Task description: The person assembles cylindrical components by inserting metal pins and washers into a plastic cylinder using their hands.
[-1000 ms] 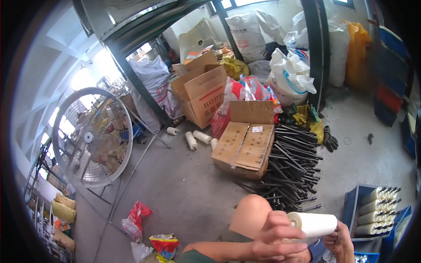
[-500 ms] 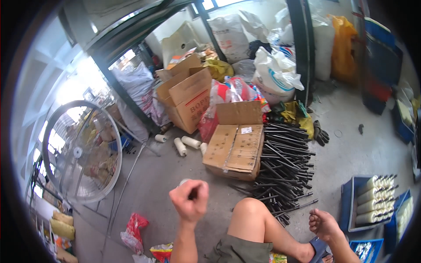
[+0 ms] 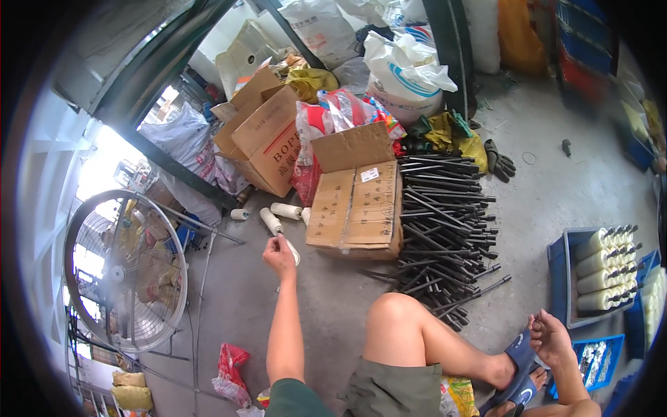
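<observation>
My left hand (image 3: 279, 258) is stretched out over the floor, fingers closed on a white roller (image 3: 294, 251) that shows mostly behind the hand. Just beyond it, several like white rollers lie loose, among them a nearby roller (image 3: 271, 221). My right hand (image 3: 549, 336) is held low at the right with its fingers curled; what is in it, if anything, I cannot make out. It is near a blue tray (image 3: 611, 379) of small shiny parts. A pile of black rods (image 3: 445, 229) lies in front of my bent knee.
A closed carton (image 3: 354, 208) stands beside the rods, with an open carton (image 3: 267, 142) behind it. At the right, a blue crate (image 3: 566, 313) holds white rollers with black ends. A large fan (image 3: 125, 271) stands at the left. Dark gloves (image 3: 499, 161) lie beyond the rods.
My left arm has reached forward with the white roller, towards the loose rollers. My right hand has shifted right and slightly up, still curled. The view has turned somewhat.
</observation>
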Demonstrator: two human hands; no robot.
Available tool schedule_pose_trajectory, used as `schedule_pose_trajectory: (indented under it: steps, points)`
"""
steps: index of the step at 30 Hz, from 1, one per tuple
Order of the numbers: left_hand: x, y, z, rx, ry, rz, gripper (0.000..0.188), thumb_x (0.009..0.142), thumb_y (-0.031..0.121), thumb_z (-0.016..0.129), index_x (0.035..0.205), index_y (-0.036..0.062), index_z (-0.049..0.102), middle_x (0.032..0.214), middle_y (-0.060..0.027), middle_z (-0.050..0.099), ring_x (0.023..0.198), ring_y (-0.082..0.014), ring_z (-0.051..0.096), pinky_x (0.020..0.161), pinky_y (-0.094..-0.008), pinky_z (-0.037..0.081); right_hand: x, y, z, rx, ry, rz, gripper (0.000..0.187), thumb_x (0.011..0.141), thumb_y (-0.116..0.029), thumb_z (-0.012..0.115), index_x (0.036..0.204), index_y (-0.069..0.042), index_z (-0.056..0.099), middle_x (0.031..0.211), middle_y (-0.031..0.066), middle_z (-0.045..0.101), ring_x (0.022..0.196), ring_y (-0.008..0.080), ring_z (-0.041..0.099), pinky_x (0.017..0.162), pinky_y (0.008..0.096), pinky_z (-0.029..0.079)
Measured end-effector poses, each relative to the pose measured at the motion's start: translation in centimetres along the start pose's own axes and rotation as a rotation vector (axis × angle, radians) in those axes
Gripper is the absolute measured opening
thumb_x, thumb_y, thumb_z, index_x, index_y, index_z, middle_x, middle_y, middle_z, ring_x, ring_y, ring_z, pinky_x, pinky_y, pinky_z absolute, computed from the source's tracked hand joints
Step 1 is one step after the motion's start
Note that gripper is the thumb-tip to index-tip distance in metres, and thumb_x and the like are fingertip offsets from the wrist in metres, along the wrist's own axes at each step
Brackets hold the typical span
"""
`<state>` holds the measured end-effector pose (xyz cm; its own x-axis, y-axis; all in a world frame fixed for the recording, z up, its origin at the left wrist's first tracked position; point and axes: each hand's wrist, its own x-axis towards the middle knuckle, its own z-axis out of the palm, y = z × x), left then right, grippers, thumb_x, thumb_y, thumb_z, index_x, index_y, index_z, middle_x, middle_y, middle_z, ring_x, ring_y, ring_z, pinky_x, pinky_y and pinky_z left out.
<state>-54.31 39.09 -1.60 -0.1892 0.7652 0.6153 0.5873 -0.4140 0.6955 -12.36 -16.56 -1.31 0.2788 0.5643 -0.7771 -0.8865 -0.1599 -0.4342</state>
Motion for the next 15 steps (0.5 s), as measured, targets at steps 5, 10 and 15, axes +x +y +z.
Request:
schedule_pose_trajectory:
  steps: [5,10,15]
  points:
    - [-1.0,5.2,3.7,-0.224,-0.211,-0.097,0.031,0.097,0.019,0.065,0.075,-0.0032,0.063,0.064,0.0019,0.058,0.060,-0.0076,0.049,0.056,-0.0281,0.039,-2.8,0.1,1.2,-0.031,-0.032,-0.030,0.018,0.098,-0.031,0.064,0.091,-0.015,0.060,0.072,-0.0067,0.050,0.059,0.0069,0.043,0.051,0.0217,0.032]
    - [-7.9,19.7,9.6,-0.344,-0.648,0.086,0.026,0.099,0.021,0.063,0.083,0.0018,0.068,0.070,0.0040,0.059,0.064,-0.0062,0.051,0.059,-0.0242,0.041,-4.2,1.0,-1.4,-0.042,-0.113,-0.007,0.015,0.099,-0.023,0.064,0.089,-0.012,0.060,0.074,-0.0064,0.049,0.062,0.0040,0.045,0.052,0.0227,0.035]
    - [-21.7,34.9,12.1,-0.515,-1.362,0.379,0.017,0.096,0.017,0.066,0.090,0.0017,0.071,0.073,0.0015,0.062,0.067,-0.0063,0.055,0.064,-0.0199,0.045,-3.7,1.7,-3.4,-0.216,-0.127,-0.201,0.031,0.097,-0.039,0.068,0.097,-0.009,0.065,0.075,-0.0052,0.053,0.066,0.0075,0.047,0.059,0.0232,0.039]
